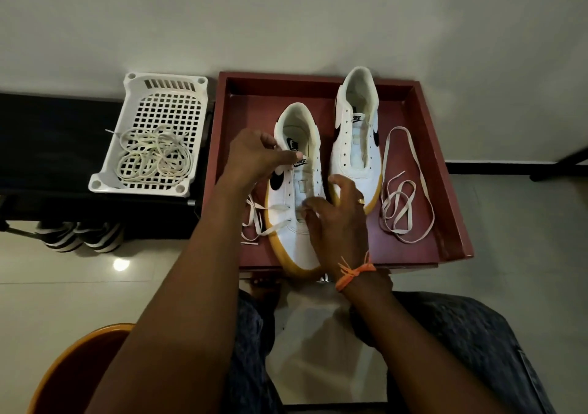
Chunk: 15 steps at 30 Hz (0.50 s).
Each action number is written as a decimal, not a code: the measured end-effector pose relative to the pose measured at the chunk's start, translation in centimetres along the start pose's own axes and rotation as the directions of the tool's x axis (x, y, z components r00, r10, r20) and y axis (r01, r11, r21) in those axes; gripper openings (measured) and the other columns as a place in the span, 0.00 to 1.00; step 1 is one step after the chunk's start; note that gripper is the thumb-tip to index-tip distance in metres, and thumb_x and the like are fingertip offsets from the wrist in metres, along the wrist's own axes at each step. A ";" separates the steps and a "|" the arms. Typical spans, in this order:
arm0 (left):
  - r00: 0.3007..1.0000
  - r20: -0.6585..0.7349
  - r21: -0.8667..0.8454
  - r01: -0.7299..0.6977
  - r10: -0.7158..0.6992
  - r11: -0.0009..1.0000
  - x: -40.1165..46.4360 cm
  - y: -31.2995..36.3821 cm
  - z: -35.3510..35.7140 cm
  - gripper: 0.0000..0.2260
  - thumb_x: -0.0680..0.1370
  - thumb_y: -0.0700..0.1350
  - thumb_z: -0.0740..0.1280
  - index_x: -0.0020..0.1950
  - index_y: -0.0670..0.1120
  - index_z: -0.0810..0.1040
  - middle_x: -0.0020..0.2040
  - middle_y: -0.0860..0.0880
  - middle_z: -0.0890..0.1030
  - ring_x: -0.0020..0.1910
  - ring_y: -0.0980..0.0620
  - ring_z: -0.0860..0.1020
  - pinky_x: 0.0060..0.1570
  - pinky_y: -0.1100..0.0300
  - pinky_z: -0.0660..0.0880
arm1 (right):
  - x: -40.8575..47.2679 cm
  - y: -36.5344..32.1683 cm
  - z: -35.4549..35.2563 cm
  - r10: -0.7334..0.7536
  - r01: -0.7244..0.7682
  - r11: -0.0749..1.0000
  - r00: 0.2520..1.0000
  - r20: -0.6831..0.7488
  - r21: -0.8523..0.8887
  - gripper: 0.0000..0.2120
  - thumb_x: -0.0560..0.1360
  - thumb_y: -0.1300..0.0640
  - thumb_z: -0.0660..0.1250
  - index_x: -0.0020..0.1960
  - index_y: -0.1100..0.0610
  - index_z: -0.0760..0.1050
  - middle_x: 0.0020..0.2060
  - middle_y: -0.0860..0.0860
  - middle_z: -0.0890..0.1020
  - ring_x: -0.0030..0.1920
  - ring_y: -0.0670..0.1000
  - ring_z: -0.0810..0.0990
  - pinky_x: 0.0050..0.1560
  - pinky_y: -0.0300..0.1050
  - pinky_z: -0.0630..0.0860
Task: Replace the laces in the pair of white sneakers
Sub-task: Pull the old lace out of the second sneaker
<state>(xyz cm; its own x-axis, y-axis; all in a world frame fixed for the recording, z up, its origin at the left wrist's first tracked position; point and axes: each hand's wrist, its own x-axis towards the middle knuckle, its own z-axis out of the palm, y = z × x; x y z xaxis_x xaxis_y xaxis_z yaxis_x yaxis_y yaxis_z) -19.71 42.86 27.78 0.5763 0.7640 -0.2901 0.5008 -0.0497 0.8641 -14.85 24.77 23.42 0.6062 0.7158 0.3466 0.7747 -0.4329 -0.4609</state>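
Note:
Two white sneakers with tan soles lie in a red tray [445, 197]. The near sneaker [294, 191] has a white lace [254, 219] threaded through its lowest eyelets, the ends trailing to its left. My left hand [257, 159] holds the upper side of this shoe, thumb at the tongue. My right hand [337, 216] pinches the lace over the lower eyelets. The far sneaker [354, 133] has no lace. A loose white lace [404, 191] lies to its right on the tray.
A white plastic basket [152, 95] with a tangle of yellowish laces [156, 156] stands on a black shelf [54, 146] to the left. Striped shoes [79, 235] sit under the shelf. An orange chair edge [73, 366] is at lower left. My knees are below the tray.

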 end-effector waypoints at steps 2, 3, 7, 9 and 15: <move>0.999 0.032 -0.021 0.004 -0.003 1.000 0.3 0.1 -0.2 0.19 0.65 0.47 0.82 0.47 0.35 0.81 0.42 0.41 0.85 0.35 0.49 0.84 0.40 0.54 0.83 | 0.2 -0.1 0.7 -0.005 0.006 1.000 1.000 0.019 -0.028 0.02 0.71 0.62 0.74 0.42 0.58 0.81 0.56 0.60 0.76 0.52 0.61 0.78 0.45 0.55 0.80; 0.999 0.049 -0.039 0.008 -0.006 0.999 0.5 0.0 -0.5 0.20 0.64 0.46 0.82 0.47 0.35 0.81 0.42 0.41 0.85 0.38 0.46 0.85 0.43 0.50 0.83 | 0.2 -0.1 1.0 -0.011 0.011 1.000 0.999 0.034 -0.017 0.02 0.71 0.63 0.73 0.42 0.59 0.80 0.55 0.60 0.75 0.49 0.61 0.78 0.42 0.55 0.79; 0.996 0.089 -0.059 0.012 -0.007 0.998 0.6 -0.1 -1.4 0.21 0.64 0.44 0.82 0.50 0.38 0.80 0.44 0.43 0.85 0.41 0.48 0.85 0.45 0.48 0.83 | -0.3 -0.1 0.3 0.087 -0.081 0.993 0.993 -0.074 0.081 0.04 0.79 0.61 0.65 0.46 0.61 0.76 0.59 0.57 0.64 0.49 0.43 0.75 0.47 0.44 0.78; 0.997 0.076 -0.026 -0.009 0.011 1.000 0.5 0.1 -1.3 0.20 0.64 0.44 0.83 0.50 0.38 0.80 0.43 0.43 0.85 0.40 0.49 0.85 0.43 0.53 0.83 | -0.7 0.4 -0.8 0.233 -0.199 0.963 0.954 -0.188 0.183 0.07 0.80 0.61 0.63 0.46 0.63 0.76 0.57 0.58 0.62 0.53 0.29 0.67 0.51 0.24 0.68; 0.998 0.054 0.028 -0.025 0.023 0.999 0.6 0.1 -1.2 0.19 0.64 0.46 0.83 0.47 0.37 0.81 0.41 0.43 0.85 0.41 0.47 0.85 0.45 0.49 0.83 | -0.8 0.8 -2.0 0.242 -0.208 0.957 0.957 -0.158 0.203 0.04 0.77 0.60 0.68 0.51 0.60 0.78 0.58 0.60 0.64 0.56 0.45 0.66 0.56 0.38 0.73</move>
<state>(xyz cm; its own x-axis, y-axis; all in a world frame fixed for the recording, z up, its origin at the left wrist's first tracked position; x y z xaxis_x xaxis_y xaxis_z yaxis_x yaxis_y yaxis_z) -20.08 44.04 28.21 0.6220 0.7267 -0.2917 0.5042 -0.0866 0.8592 -14.35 22.76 24.36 0.7959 0.4944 0.3493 0.5786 -0.4517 -0.6791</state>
